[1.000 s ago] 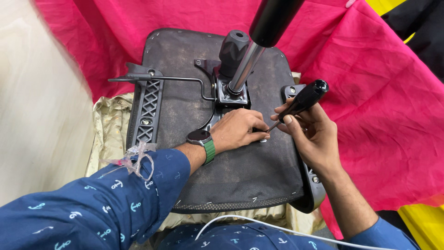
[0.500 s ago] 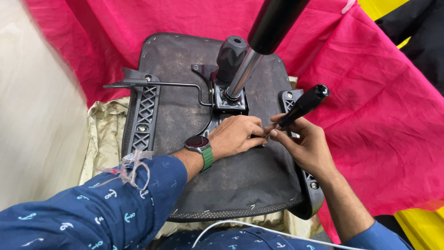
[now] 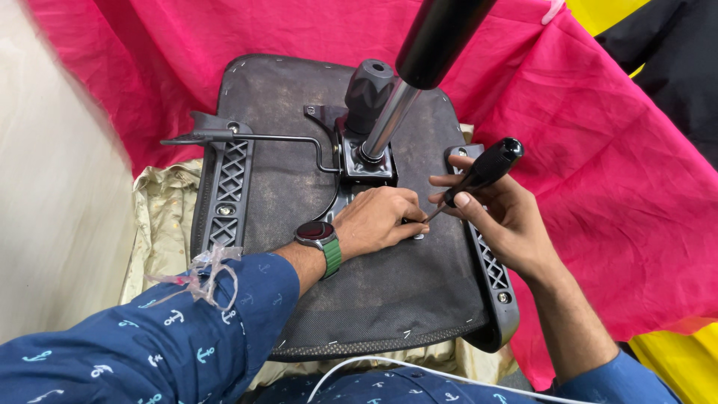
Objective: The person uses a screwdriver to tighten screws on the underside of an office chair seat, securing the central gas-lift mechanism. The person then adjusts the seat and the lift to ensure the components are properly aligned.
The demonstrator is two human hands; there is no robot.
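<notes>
Across pink cloth (image 3: 598,187), chair seat (image 3: 299,150) laid underside up, chrome column (image 3: 385,123) rising toward upper right. Left hand (image 3: 378,221) pressed flat beside mounting plate (image 3: 366,168), grip holding nothing visible. Screwdriver (image 3: 479,173) clasped in right hand (image 3: 501,217): black handle upper right, tip lower left at seat.

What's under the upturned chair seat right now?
The upturned chair seat rests on a crumpled cream cloth, with pink fabric behind and to the right. What lies beneath the seat's middle is covered.
</notes>
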